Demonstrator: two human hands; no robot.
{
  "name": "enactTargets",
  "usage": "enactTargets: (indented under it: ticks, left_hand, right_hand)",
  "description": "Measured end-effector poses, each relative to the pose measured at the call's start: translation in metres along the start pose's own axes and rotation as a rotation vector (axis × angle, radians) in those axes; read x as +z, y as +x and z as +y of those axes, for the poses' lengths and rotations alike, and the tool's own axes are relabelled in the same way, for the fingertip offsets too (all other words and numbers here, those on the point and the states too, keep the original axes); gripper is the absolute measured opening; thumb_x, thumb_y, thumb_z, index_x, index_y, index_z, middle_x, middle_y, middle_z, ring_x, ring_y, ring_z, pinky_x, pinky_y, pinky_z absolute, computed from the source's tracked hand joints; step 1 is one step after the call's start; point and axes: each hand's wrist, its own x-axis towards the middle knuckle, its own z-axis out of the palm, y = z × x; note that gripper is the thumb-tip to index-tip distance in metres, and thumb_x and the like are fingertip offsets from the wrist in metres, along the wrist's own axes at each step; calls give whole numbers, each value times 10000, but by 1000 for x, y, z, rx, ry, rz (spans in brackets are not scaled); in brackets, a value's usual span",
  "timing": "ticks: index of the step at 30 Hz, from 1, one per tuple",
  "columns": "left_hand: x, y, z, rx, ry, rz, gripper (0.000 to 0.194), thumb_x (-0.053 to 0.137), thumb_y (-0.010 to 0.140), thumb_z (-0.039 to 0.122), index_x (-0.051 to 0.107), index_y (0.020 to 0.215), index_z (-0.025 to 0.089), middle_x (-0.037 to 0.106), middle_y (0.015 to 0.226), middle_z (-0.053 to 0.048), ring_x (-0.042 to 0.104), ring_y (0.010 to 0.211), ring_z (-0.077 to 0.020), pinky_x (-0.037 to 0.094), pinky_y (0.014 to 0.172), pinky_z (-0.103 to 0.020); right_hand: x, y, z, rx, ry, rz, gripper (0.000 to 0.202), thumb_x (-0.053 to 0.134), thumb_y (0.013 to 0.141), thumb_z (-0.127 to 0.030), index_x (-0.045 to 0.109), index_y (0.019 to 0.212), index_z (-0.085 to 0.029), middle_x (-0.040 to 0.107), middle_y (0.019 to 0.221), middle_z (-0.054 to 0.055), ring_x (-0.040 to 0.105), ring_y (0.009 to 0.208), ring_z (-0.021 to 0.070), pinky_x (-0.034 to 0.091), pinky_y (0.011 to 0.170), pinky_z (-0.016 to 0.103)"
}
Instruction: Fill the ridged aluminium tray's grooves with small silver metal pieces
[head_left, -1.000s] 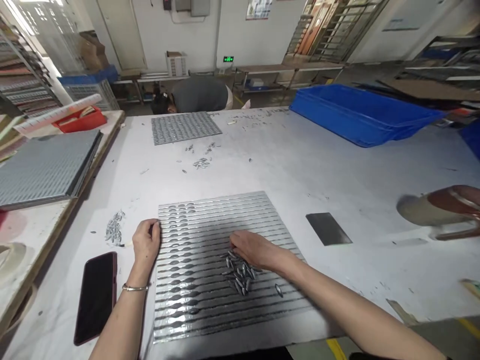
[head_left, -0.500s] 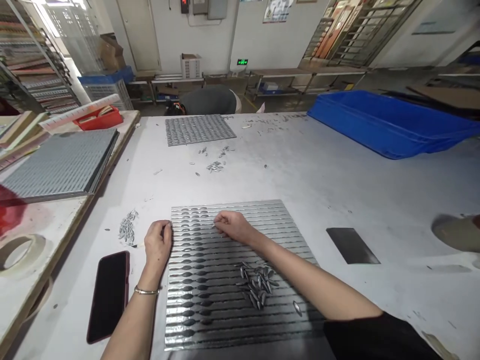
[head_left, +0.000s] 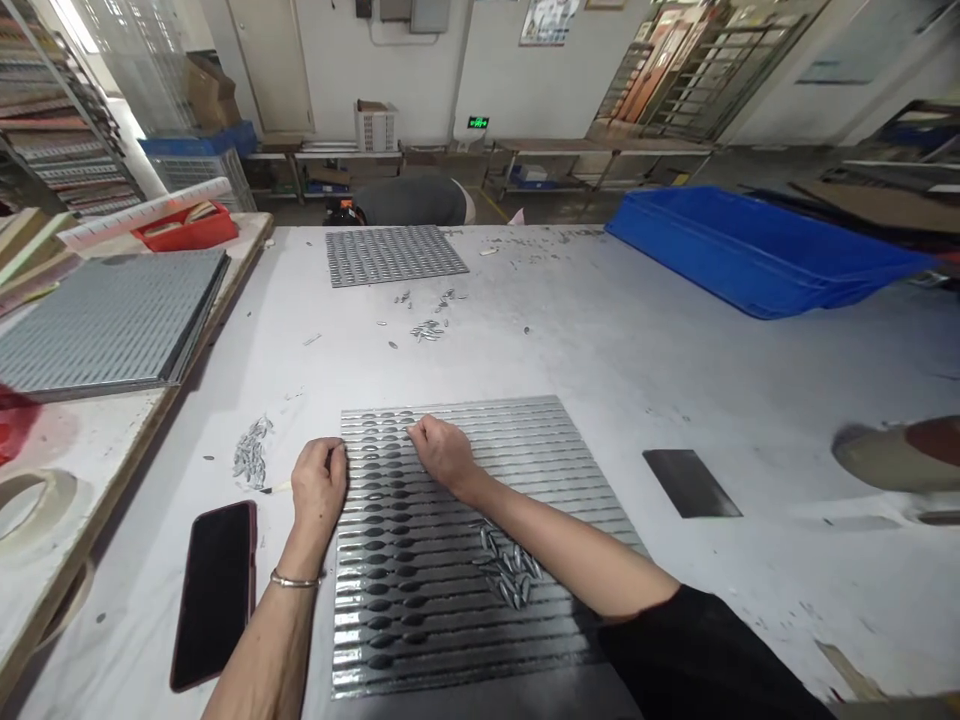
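A grey ribbed panel (head_left: pixel 525 440) lies flat before me, dark leaf-shaped pieces set in columns along its left side. My right hand (head_left: pixel 444 455) is closed in a pinch at the upper part of these columns; its fingertips hide most of a small piece. A loose heap of leaf-shaped metal pieces (head_left: pixel 514 575) rests on the panel, beside my right forearm. My left hand (head_left: pixel 319 480) is curled closed at the panel's left edge, and what its fingers hold is hidden. A thin dark-tipped stick (head_left: pixel 277 488) pokes out beside it.
Left of my hand are another heap of pieces (head_left: pixel 251 455) and a phone (head_left: pixel 214 595). A finished-looking ribbed panel (head_left: pixel 394 255) lies at the far side, with scattered pieces near it. A blue tray (head_left: pixel 750 275) stands far right, a dark plate (head_left: pixel 691 483) nearer. Stacked panels (head_left: pixel 112 315) sit left.
My right hand has moved up and left across the panel, its fingertips now at the top of the columns. My left hand stays at the panel's edge. The view has shifted slightly.
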Motion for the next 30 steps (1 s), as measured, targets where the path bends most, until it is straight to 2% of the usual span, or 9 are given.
enactTargets:
  ticks: [7,10,13,16,17,19,22,25,30]
  left_hand:
    - [-1,2,0,-16,49,-14,224,519,930,332,681,876,187,718,880,-73,670,857,-217,528,842,-357]
    - [-1,4,1,-15,85,-11,219,539,920,336,689,888,181,716,892,-74,664,861,-215,522,845,-354]
    - [-1,6,3,-10,103,-17,209,544,913,324,691,887,177,714,897,-75,660,866,-216,517,855,-358]
    - [-1,7,2,-6,106,-11,203,545,911,314,693,887,178,714,893,-74,660,867,-216,518,862,-362]
    - [-1,7,2,-5,108,-6,203,546,910,316,694,888,179,713,893,-73,660,865,-216,519,861,-362]
    - [0,7,1,3,110,2,207,547,909,323,695,890,179,714,900,-75,660,862,-215,521,858,-362]
    - [1,6,0,19,107,-7,215,537,914,330,689,885,181,715,903,-77,661,870,-215,521,858,-360]
    - [0,5,1,29,94,-39,211,527,916,329,680,870,191,713,876,-69,662,858,-214,520,852,-358]
    - [-4,3,0,0,81,-18,206,524,920,344,673,877,208,717,891,-65,666,873,-220,522,858,-361]
  right_hand:
    - [-6,-3,-8,-22,-115,-79,312,373,1066,-353,608,1094,-150,727,989,138,688,911,262,464,752,317]
    - [-11,2,-7,-22,-48,-93,276,400,1055,-327,556,1179,-135,725,972,127,678,903,266,455,744,319]
    - [-30,1,3,-78,84,-59,219,436,1039,-284,547,1165,-144,717,944,88,653,849,231,436,737,303]
    - [-57,-22,25,-264,192,-36,195,432,1034,-242,607,989,-170,692,885,42,608,791,183,419,737,287]
    - [-65,-36,34,-350,202,-84,213,447,1028,-233,621,920,-175,682,859,32,594,766,170,413,716,280]
    - [-74,-65,49,-456,138,-267,189,529,998,-221,639,850,-176,669,838,32,578,723,158,392,638,258]
    - [-71,-96,62,-485,-113,-387,111,589,947,-151,660,862,-152,665,893,84,584,748,188,392,613,273]
    - [-62,-100,63,-510,-169,-344,143,539,947,-101,655,874,-140,662,916,109,601,811,217,443,687,304]
    - [-61,-66,54,-536,169,-174,183,475,1007,-159,657,999,-152,681,905,88,621,823,200,480,741,303]
